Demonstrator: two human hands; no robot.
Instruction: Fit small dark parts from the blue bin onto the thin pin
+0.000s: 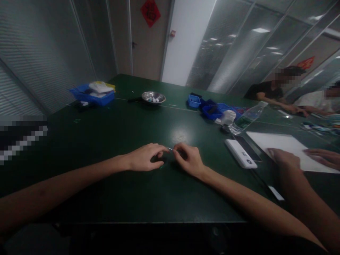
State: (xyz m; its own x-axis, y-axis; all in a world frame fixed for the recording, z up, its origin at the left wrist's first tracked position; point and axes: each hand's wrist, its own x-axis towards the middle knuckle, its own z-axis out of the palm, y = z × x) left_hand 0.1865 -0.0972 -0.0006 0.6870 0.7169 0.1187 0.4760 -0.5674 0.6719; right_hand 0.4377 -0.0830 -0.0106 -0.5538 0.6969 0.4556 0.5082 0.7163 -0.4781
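Note:
Over the dark green table (148,198) my two hands meet near the middle. My right hand (190,160) is closed in a pinch, thumb against index finger, on a thin pale sliver (170,148) too small to name. My left hand (146,157) has its thumb and fingers apart, and its index fingertip is at the sliver's other end; whether it touches cannot be made out. A tiny green speck (160,167) lies under the left thumb.
Rightward are a white power bank (241,153), a dark phone (247,148), a plastic bottle (248,117) and another person's hand (285,159) on white paper (276,139). Further back stand a metal pan (153,98), a blue basket (91,95) and a small blue box (194,101).

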